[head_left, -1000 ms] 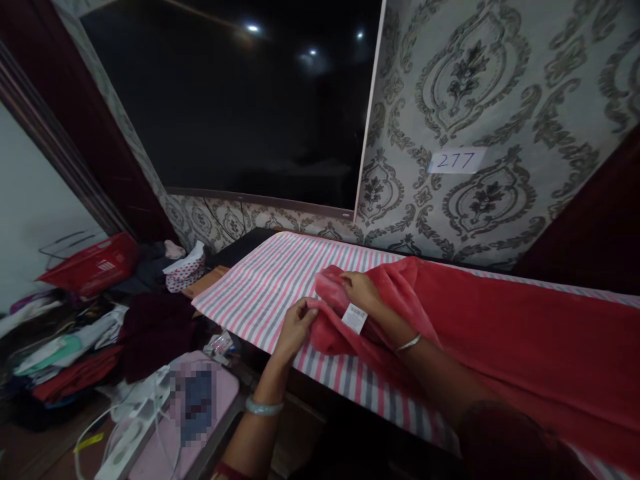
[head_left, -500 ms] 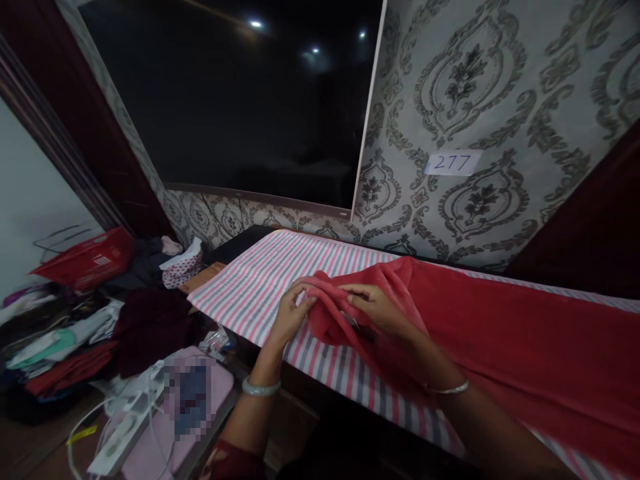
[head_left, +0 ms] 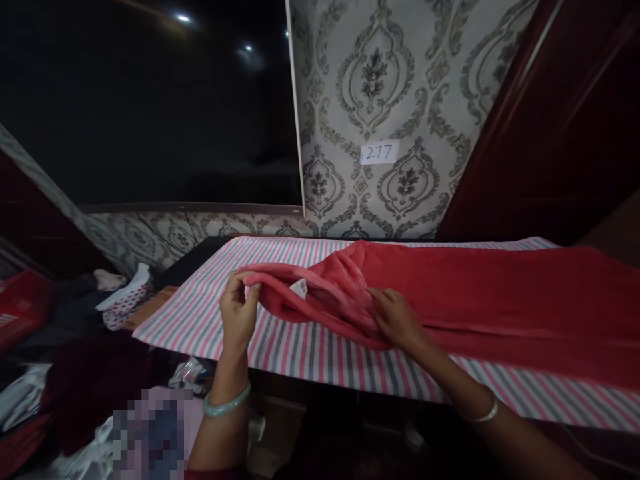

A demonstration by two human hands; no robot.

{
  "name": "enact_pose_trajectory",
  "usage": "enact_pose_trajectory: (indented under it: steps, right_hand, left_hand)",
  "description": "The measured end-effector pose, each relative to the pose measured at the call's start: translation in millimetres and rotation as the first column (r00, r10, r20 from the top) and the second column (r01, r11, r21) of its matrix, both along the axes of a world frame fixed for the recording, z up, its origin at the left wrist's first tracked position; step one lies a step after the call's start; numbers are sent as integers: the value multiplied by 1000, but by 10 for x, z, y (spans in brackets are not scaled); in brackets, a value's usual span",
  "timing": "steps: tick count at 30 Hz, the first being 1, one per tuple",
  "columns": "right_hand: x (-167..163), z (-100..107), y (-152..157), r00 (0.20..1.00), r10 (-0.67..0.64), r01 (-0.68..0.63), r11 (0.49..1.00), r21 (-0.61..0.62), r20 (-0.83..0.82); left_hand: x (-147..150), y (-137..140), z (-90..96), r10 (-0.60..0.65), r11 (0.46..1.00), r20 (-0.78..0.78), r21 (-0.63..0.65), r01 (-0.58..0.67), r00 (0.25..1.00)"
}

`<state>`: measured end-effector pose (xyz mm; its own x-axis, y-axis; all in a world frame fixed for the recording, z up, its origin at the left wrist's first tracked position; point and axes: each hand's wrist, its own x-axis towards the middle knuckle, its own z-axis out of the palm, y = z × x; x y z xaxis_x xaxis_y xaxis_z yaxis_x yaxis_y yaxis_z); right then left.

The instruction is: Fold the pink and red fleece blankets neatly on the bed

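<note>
Left hand (head_left: pixel 239 313) pinches red garment (head_left: pixel 450 293); right hand (head_left: pixel 397 320) presses it.

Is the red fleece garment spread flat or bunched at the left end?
Bunched: the red fleece garment lies flat rightward, but its left end is lifted and folded in the left hand.

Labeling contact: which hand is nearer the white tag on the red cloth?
Left. The left hand grips the red cloth edge just left of the white tag; the right hand presses the cloth farther to the tag's right.
</note>
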<state>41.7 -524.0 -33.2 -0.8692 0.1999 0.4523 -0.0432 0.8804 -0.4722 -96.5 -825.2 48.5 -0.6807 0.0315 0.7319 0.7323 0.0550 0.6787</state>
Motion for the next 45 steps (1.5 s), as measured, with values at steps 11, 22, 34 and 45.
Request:
enact_pose_trajectory:
  steps: [11,22,34,45]
  right_hand:
    - [368,-330,-201,987,122,-72,915,-397,101]
    - [255,551,193,900,-318,-69,571,-818,-297]
    - [-7,1144,194,911,-159,-280,435,-856,-380]
    - [-417,1616,-668,890,181,-454,439,-775,-419]
  left_hand:
    - [67,71,105,20,999,1,41,-20,1000]
    - [102,-108,57,123,984,-16,134,-120,992]
    - [90,-564,-200,49,989,162,-144,-26,986]
    - [366,-689,26,-90,856,142,-495,150,986]
